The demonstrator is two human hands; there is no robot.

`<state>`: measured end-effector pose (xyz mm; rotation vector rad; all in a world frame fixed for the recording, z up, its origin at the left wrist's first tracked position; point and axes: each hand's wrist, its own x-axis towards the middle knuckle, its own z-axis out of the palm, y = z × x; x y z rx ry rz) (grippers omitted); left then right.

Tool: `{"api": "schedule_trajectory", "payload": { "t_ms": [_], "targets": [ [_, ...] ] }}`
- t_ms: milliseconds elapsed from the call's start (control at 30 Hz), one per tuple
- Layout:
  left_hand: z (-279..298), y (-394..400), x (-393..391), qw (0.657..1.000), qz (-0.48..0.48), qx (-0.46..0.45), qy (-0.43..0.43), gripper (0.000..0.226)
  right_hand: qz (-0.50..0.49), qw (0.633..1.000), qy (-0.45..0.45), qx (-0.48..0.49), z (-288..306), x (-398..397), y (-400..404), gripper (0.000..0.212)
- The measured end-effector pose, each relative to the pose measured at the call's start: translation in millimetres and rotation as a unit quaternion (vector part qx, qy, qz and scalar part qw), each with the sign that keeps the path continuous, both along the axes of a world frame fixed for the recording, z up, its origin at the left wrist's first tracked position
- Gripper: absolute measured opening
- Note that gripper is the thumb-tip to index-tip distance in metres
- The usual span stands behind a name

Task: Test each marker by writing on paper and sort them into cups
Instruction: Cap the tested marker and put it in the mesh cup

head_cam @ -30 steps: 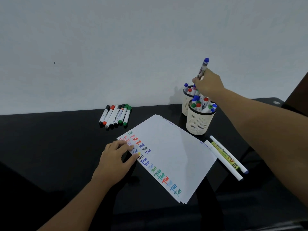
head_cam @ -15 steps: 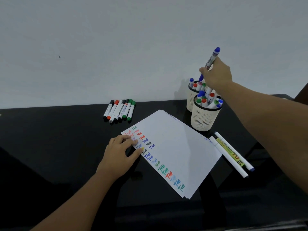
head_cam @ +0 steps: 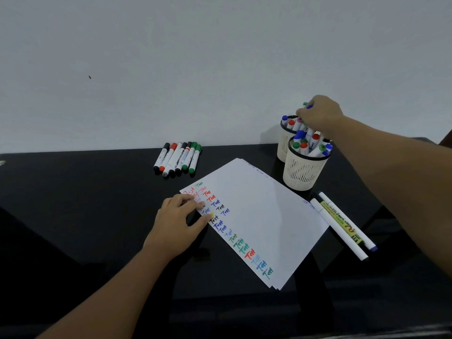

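Observation:
A stack of white paper [head_cam: 259, 216] lies on the black table [head_cam: 73, 204], with coloured "Test" words along its left edge. My left hand [head_cam: 176, 226] rests on that edge, fingertips pressing the sheet. Two cream mesh cups stand at the back right, both full of markers: the front cup [head_cam: 303, 174] and the rear cup [head_cam: 283, 146]. My right hand [head_cam: 320, 115] is over the rear cup, fingers curled round a blue marker [head_cam: 309, 106] whose cap tip shows above the hand. The marker's lower end is hidden among those in the cup.
Several markers [head_cam: 178, 159] with black, red and green caps lie in a row at the back of the table. Three thin pens [head_cam: 342, 223] lie right of the paper. A pale wall rises behind the table.
My right hand has come down with the blue marker from above the cups into the rear cup. My left hand stays on the paper.

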<state>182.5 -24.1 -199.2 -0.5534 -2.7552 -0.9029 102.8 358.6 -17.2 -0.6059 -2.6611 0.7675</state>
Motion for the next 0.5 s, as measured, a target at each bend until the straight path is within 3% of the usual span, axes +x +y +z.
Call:
{"api": "schedule_trajectory", "payload": {
  "t_ms": [100, 267, 500],
  "targets": [
    [0, 1, 0, 1.0, 0.002, -0.002, 0.002, 0.045, 0.018, 1.0, -0.023, 0.002, 5, 0, 1, 0.037],
    [1, 1, 2, 1.0, 0.005, 0.0, 0.002, 0.042, 0.016, 0.998, -0.048, 0.035, 3, -2, -5, 0.054],
    [1, 1, 1, 1.0, 0.005, 0.02, -0.001, 0.042, 0.01, 0.969, 0.099, 0.228, 1, 15, -42, 0.037]
  ]
}}
